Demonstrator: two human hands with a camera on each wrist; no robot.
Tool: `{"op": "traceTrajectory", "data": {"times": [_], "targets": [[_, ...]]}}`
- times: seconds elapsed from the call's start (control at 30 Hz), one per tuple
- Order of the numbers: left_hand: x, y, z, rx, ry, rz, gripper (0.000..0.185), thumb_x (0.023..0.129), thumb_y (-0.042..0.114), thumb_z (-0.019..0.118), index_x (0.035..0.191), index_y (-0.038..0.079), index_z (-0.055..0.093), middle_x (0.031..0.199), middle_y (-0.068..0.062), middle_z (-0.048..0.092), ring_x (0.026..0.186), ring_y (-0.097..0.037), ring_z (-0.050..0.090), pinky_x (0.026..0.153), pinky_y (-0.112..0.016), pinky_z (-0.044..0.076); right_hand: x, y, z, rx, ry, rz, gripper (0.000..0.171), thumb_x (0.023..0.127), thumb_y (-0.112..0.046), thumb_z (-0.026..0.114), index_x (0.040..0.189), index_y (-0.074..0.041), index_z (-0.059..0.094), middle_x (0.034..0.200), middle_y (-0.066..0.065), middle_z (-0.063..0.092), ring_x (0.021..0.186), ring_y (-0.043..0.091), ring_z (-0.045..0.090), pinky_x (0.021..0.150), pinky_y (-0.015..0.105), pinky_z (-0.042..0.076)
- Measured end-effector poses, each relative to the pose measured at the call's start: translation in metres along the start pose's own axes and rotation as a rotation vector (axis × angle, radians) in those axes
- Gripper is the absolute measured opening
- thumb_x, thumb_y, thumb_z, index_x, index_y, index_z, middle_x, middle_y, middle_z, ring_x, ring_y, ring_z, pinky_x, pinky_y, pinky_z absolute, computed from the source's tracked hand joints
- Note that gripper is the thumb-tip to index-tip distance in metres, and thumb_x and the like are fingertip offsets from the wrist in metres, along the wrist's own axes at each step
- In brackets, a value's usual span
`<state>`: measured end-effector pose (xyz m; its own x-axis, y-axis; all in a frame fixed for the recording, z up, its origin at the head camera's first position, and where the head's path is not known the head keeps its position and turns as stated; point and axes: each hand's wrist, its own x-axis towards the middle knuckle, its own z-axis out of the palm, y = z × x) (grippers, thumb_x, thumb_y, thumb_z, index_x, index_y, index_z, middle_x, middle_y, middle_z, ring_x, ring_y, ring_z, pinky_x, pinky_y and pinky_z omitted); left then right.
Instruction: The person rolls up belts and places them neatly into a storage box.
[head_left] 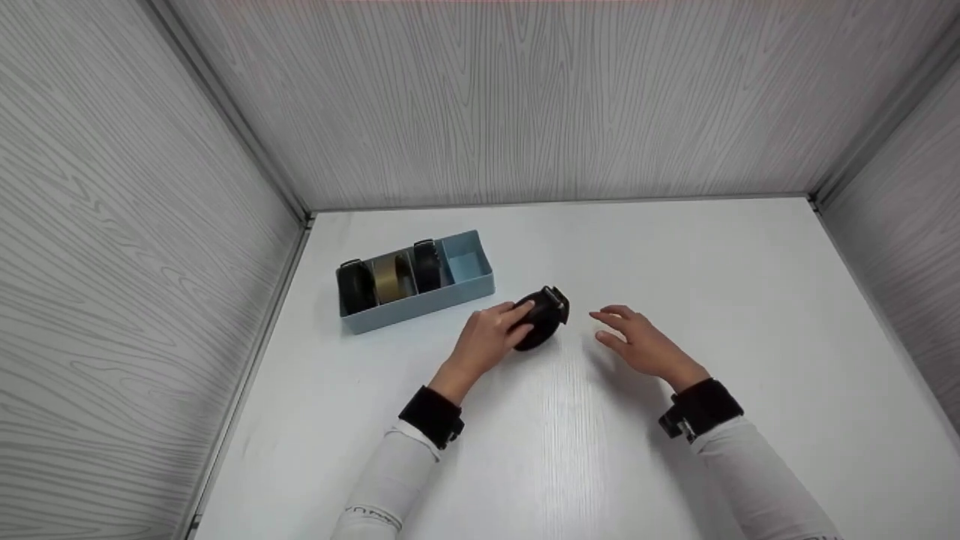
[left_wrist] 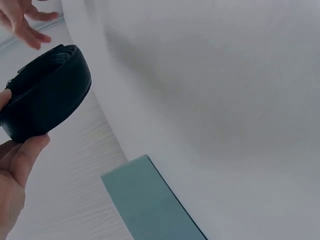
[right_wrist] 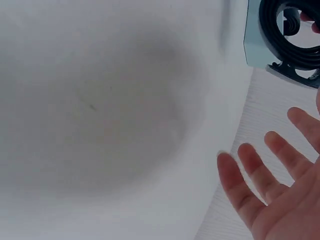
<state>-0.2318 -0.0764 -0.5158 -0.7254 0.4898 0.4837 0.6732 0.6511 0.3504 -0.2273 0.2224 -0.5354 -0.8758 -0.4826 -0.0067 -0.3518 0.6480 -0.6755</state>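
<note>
A coiled black belt [head_left: 539, 321] with a metal buckle is pinched by my left hand [head_left: 486, 339] over the middle of the table. In the left wrist view the rolled layers of the belt [left_wrist: 55, 95] show, with a thumb and fingers at its side. My right hand [head_left: 643, 345] hovers just to the right of the buckle, apart from it, holding nothing. Its fingers [right_wrist: 252, 172] look spread and relaxed in the right wrist view, below the coil [right_wrist: 287, 45].
A blue divided box [head_left: 420, 304] stands at the back left. Two black belt rolls [head_left: 355, 287] and a tan roll [head_left: 388, 279] sit in its compartments; the rightmost compartment [head_left: 465, 265] shows its bare floor. Grey wood-grain walls [head_left: 525, 105] enclose the white table [head_left: 750, 315].
</note>
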Motion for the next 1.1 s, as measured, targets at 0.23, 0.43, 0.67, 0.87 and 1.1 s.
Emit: {"op": "traceTrajectory", "data": {"times": [0.23, 0.43, 0.67, 0.87, 1.1], "targets": [[0.011, -0.024, -0.018, 0.014, 0.139, -0.184, 0.036, 0.091, 0.018, 0.071, 0.123, 0.002, 0.067, 0.100, -0.019, 0.070, 0.088, -0.034, 0.069, 0.071, -0.040, 0.056, -0.013, 0.005, -0.015, -0.251, -0.002, 0.063, 0.049, 0.103, -0.034, 0.048, 0.145, -0.008, 0.047, 0.145, 0.022, 0.040, 0.125, 0.045, 0.043, 0.092, 0.058, 0.043], [0.020, -0.045, -0.031, 0.085, 0.227, -0.314, 0.036, 0.090, 0.017, 0.071, 0.122, 0.000, 0.067, 0.099, -0.020, 0.071, 0.086, -0.035, 0.069, 0.070, -0.042, 0.056, -0.024, 0.015, -0.020, -0.303, -0.018, 0.129, 0.052, 0.104, -0.037, 0.046, 0.147, -0.008, 0.045, 0.146, 0.022, 0.038, 0.126, 0.047, 0.041, 0.091, 0.059, 0.043], [0.040, -0.067, -0.041, 0.096, 0.264, -0.486, 0.038, 0.092, 0.017, 0.069, 0.125, -0.001, 0.065, 0.101, -0.023, 0.070, 0.078, -0.032, 0.069, 0.065, -0.041, 0.055, -0.034, 0.024, -0.018, -0.386, -0.007, 0.157, 0.049, 0.102, -0.033, 0.051, 0.144, -0.007, 0.048, 0.141, 0.024, 0.044, 0.119, 0.049, 0.047, 0.085, 0.060, 0.046], [0.055, -0.079, -0.037, 0.140, 0.213, -0.589, 0.038, 0.094, 0.019, 0.066, 0.127, 0.000, 0.064, 0.111, -0.024, 0.068, 0.090, -0.036, 0.068, 0.074, -0.044, 0.055, -0.041, 0.031, -0.012, -0.484, -0.034, 0.192, 0.047, 0.101, -0.032, 0.053, 0.139, -0.005, 0.053, 0.134, 0.025, 0.050, 0.111, 0.053, 0.052, 0.081, 0.062, 0.047], [0.066, -0.085, -0.029, 0.215, 0.181, -0.646, 0.035, 0.094, 0.018, 0.066, 0.124, 0.001, 0.066, 0.105, -0.022, 0.069, 0.085, -0.035, 0.069, 0.070, -0.044, 0.055, -0.044, 0.034, -0.006, -0.493, -0.078, 0.228, 0.040, 0.101, -0.032, 0.054, 0.133, -0.009, 0.059, 0.130, 0.022, 0.053, 0.111, 0.051, 0.053, 0.081, 0.063, 0.047]]}}
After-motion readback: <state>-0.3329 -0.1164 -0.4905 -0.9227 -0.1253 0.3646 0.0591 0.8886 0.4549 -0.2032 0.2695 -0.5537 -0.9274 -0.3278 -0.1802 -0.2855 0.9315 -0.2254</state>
